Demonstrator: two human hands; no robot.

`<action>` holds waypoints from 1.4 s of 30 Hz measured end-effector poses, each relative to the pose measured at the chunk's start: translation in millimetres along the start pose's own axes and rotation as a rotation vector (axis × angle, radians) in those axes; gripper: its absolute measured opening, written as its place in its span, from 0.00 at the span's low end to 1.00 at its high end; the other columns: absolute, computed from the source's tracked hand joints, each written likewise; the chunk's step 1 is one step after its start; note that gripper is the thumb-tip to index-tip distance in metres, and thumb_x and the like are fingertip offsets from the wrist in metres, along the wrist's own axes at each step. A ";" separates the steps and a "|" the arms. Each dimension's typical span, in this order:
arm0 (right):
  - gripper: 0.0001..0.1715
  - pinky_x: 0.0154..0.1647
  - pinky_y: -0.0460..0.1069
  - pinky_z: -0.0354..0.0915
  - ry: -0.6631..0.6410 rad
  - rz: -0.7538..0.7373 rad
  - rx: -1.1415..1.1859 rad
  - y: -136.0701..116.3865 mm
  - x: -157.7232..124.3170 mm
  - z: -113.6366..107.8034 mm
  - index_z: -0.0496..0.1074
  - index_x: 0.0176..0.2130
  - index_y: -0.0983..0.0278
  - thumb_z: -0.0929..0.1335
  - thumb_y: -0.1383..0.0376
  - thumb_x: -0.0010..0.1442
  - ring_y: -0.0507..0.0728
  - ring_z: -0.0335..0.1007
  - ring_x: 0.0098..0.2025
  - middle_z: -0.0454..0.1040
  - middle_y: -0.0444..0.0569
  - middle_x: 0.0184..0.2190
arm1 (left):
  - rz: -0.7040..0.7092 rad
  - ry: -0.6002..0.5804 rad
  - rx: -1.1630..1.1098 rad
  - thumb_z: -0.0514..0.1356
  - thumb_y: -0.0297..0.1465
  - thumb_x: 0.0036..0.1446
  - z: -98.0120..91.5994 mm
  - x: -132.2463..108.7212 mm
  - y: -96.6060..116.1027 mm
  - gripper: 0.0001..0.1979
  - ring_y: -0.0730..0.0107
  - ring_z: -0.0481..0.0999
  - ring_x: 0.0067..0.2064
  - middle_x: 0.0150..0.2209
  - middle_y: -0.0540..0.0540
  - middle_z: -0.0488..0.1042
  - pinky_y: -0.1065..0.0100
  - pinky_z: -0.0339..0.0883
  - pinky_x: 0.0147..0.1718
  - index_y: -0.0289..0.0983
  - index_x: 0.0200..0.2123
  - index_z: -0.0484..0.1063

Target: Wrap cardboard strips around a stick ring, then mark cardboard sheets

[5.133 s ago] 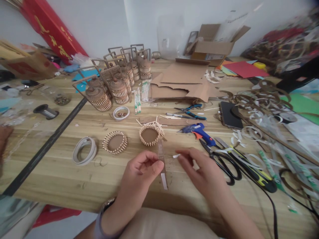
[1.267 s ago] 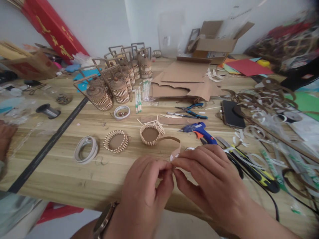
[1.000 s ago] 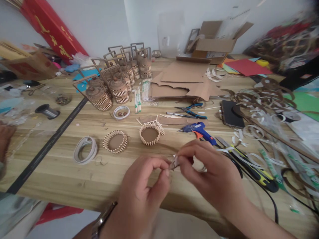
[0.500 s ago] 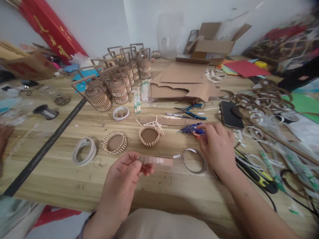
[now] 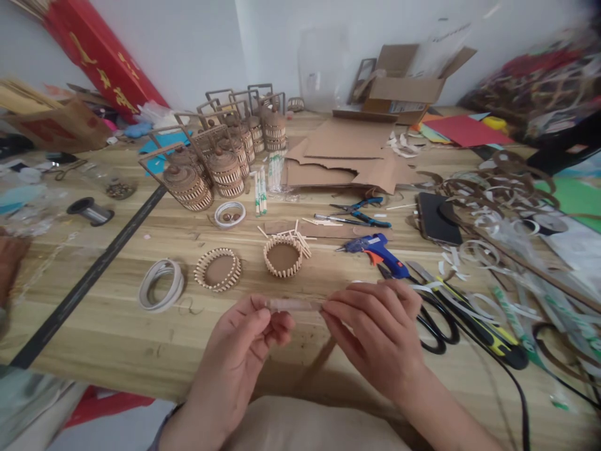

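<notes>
Between my two hands is a thin, pale brown strip (image 5: 295,305), seen nearly edge-on and a little blurred. My left hand (image 5: 248,332) pinches its left end between thumb and fingers. The fingertips of my right hand (image 5: 375,326) close on its right end. Beyond them stand two low round rings of short wooden sticks with brown bases, a left one (image 5: 217,269) and a right one (image 5: 283,255). A blue glue gun (image 5: 378,247) lies behind my right hand. Black-handled scissors (image 5: 439,326) are beside that hand, partly covered by it.
Several small lidded stick baskets (image 5: 225,169) with tall handles stand at the back left. A white strip roll (image 5: 161,285) lies left. Pliers (image 5: 364,210), a phone (image 5: 439,216), a yellow-black cutter (image 5: 493,338) and curled strips (image 5: 498,181) lie right. Cardboard sheets (image 5: 347,141) lie behind.
My right hand has left the glue gun, which stays on the table, and has come to the strip's right end. A coiled strip on the table is now hidden or gone.
</notes>
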State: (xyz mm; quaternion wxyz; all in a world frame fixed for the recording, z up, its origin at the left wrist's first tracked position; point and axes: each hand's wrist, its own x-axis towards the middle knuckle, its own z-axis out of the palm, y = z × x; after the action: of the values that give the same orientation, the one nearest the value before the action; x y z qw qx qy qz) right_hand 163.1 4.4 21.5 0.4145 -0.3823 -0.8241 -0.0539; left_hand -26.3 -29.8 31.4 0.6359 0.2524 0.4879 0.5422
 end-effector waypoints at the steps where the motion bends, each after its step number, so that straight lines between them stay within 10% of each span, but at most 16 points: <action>1: 0.07 0.48 0.56 0.56 -0.009 0.001 -0.025 6.2 -0.1 -4.0 0.71 0.41 0.60 0.69 0.72 0.64 0.56 0.74 0.37 0.81 0.43 0.34 | 0.042 0.002 0.067 0.67 0.38 0.53 -2.0 1.4 -1.1 0.11 0.69 0.77 0.30 0.28 0.47 0.79 0.69 0.72 0.30 0.37 0.31 0.72; 8: 0.04 0.44 0.57 0.58 -0.131 0.132 -0.077 61.6 0.3 -34.1 0.71 0.38 0.59 0.66 0.64 0.67 0.60 0.72 0.38 0.78 0.46 0.34 | 0.680 0.007 1.256 0.62 0.34 0.61 4.9 60.8 -4.8 0.10 0.52 0.72 0.52 0.45 0.40 0.79 0.52 0.62 0.53 0.36 0.43 0.75; 13: 0.08 0.43 0.57 0.63 -0.275 0.238 0.082 77.7 -2.1 -38.9 0.72 0.36 0.60 0.65 0.61 0.66 0.60 0.74 0.40 0.78 0.48 0.35 | 0.628 -0.189 1.723 0.62 0.32 0.62 18.7 102.4 -2.7 0.09 0.50 0.70 0.47 0.34 0.41 0.78 0.50 0.60 0.49 0.36 0.30 0.75; 17: 0.11 0.45 0.57 0.68 -0.400 0.309 0.293 79.7 4.0 -47.8 0.73 0.33 0.60 0.65 0.60 0.66 0.62 0.75 0.48 0.78 0.54 0.43 | 0.499 -0.385 1.465 0.62 0.33 0.60 7.1 104.5 20.4 0.08 0.55 0.72 0.42 0.31 0.45 0.77 0.57 0.63 0.45 0.38 0.28 0.76; 23: 0.16 0.47 0.58 0.69 -0.641 0.461 0.713 76.1 22.3 -49.7 0.74 0.29 0.59 0.69 0.52 0.63 0.64 0.72 0.53 0.76 0.56 0.53 | -0.080 -0.830 0.749 0.69 0.45 0.50 -11.8 94.0 43.1 0.16 0.70 0.70 0.29 0.26 0.51 0.74 0.70 0.65 0.33 0.37 0.27 0.74; 30: 0.20 0.47 0.54 0.66 -0.933 0.724 1.217 62.4 11.3 -26.1 0.72 0.32 0.62 0.72 0.48 0.57 0.57 0.72 0.42 0.76 0.49 0.40 | -0.207 -0.882 0.578 0.71 0.56 0.41 -18.2 78.4 18.7 0.27 0.69 0.72 0.28 0.24 0.50 0.73 0.67 0.68 0.34 0.37 0.23 0.73; 42: 0.23 0.29 0.47 0.55 -0.915 0.995 1.295 31.0 6.9 -20.1 0.72 0.29 0.64 0.76 0.47 0.51 0.50 0.60 0.27 0.68 0.40 0.24 | -0.287 -0.857 0.489 0.71 0.57 0.40 -9.9 63.3 9.0 0.28 0.74 0.66 0.27 0.24 0.54 0.71 0.72 0.60 0.29 0.38 0.28 0.75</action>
State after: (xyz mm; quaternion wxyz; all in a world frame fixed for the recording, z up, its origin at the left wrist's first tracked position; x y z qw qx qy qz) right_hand 194.4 22.0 32.5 0.1577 -0.3697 -0.5182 0.7549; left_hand -43.3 30.0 13.1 0.7692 0.5238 0.3256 0.1672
